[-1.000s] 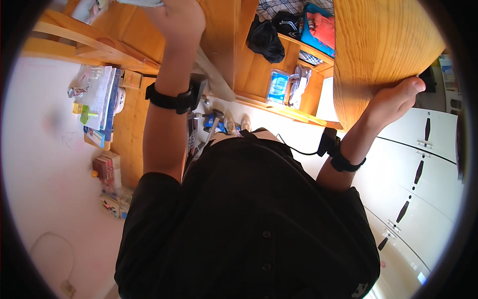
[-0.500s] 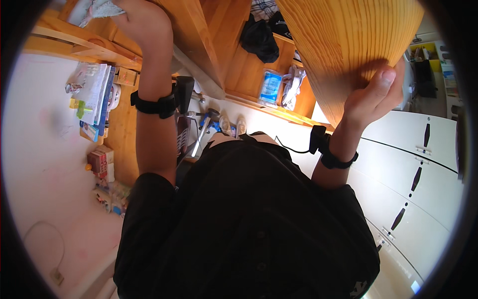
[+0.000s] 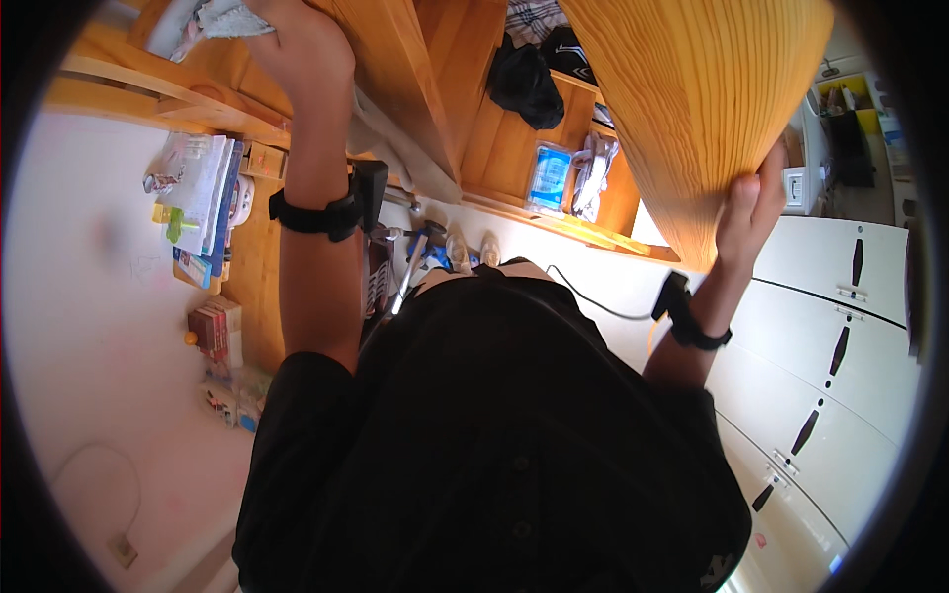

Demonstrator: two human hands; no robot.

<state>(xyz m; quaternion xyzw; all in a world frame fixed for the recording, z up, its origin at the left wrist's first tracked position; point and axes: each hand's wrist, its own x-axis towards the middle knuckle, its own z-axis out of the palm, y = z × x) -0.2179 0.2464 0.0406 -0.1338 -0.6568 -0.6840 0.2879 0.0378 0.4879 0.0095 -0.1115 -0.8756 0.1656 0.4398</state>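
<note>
From my remote view, at the frame's upper left, I see the left hand (image 3: 301, 42) grasping a white cloth (image 3: 229, 21), fingers partly cropped; at right, the right hand (image 3: 751, 217) has its fingers around the wooden panel's (image 3: 702, 99) edge.

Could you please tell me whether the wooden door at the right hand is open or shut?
Open: the right hand is at the edge of the wooden door, and a blue pack shows inside.

Black bundle (image 3: 527, 87) near blue package (image 3: 550, 179), papers (image 3: 200, 183) and reddish books (image 3: 210, 329) at left, white cabinet doors (image 3: 806, 259) at right.
</note>
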